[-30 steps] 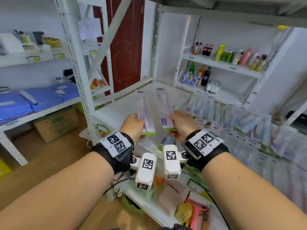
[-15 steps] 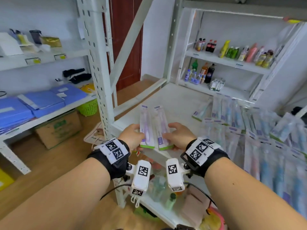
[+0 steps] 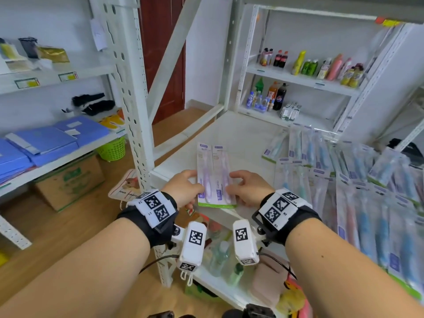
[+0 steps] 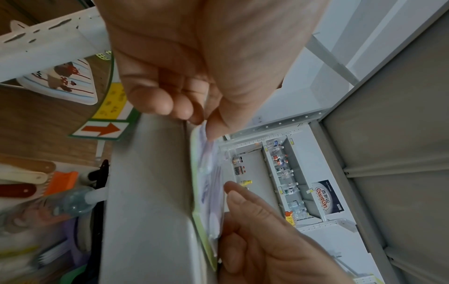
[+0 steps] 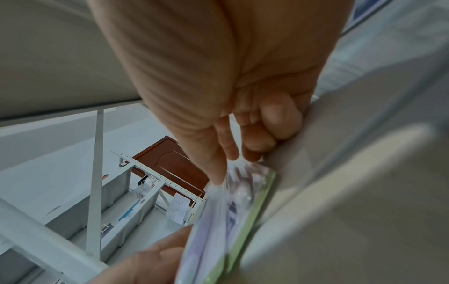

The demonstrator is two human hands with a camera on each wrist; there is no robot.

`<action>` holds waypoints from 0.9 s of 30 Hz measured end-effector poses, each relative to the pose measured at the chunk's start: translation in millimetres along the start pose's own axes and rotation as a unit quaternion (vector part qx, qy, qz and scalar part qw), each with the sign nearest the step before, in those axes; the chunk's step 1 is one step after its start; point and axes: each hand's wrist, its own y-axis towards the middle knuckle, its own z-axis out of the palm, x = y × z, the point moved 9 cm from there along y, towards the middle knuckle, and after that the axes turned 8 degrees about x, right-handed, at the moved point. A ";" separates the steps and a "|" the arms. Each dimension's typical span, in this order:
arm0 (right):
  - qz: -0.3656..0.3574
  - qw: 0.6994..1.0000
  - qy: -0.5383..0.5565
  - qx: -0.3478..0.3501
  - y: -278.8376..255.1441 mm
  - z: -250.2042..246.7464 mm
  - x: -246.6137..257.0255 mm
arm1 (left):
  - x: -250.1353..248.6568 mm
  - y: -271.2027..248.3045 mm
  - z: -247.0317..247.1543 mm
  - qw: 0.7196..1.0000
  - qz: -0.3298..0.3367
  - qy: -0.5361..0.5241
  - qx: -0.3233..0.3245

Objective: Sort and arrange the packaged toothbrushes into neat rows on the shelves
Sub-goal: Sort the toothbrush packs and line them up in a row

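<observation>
Two purple packaged toothbrushes lie side by side at the front edge of the white shelf (image 3: 241, 134). My left hand (image 3: 184, 188) pinches the left pack (image 3: 205, 175) at its lower left edge, thumb on top and fingers beneath, as the left wrist view shows (image 4: 209, 173). At the lower right edge my right hand (image 3: 247, 188) pinches the right pack (image 3: 222, 173), seen close in the right wrist view (image 5: 233, 201). Many more toothbrush packs (image 3: 344, 180), blue and pink, are spread over the right part of the shelf.
A white upright post (image 3: 135, 111) stands just left of my left hand. Bottles and small goods (image 3: 220, 251) fill the shelf below. Drinks and bottles (image 3: 298, 72) line the back shelves. A cardboard box (image 3: 68, 180) and green basket (image 3: 112, 150) sit at left.
Both hands have come down and together, bringing the two purple packs from raised and tilted to flat and parallel at the shelf's front edge.
</observation>
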 end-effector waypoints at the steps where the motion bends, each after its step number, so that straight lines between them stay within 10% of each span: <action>1: -0.001 1.000 0.000 -0.002 -0.9 -0.8 0.4 | -0.9 -0.9 -0.3 1.000 0.000 0.003 0.001; 14: -0.040 0.987 0.143 -0.062 -34.6 -50.7 -12.6 | -56.9 -14.2 23.7 0.998 0.043 -0.051 -0.006; 27: 0.059 0.954 0.137 -0.261 -205.0 -213.5 -158.4 | -173.5 -56.2 267.3 0.972 0.140 -0.026 0.186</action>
